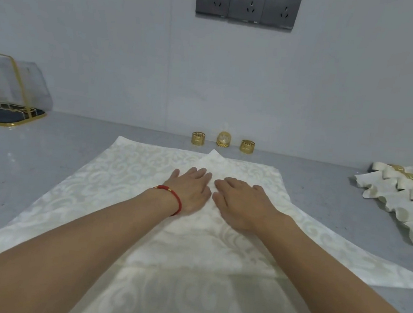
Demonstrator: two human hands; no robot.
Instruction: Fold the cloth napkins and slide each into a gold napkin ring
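Observation:
A white patterned cloth napkin [110,187] lies spread on the grey table, with one corner folded over toward its middle. My left hand [192,188], a red bracelet on its wrist, presses flat on the folded part. My right hand [241,203] lies flat beside it, fingers straight, also pressing the fold. Three gold napkin rings stand beyond the napkin's far edge: left ring [198,138], middle ring [223,139], right ring [247,146].
Several folded napkins in gold rings [400,192] lie in a row at the right. A gauzy bag with gold trim on a dark tray [7,99] sits at the far left. Wall sockets [249,2] are mounted on the grey wall behind the table [22,157].

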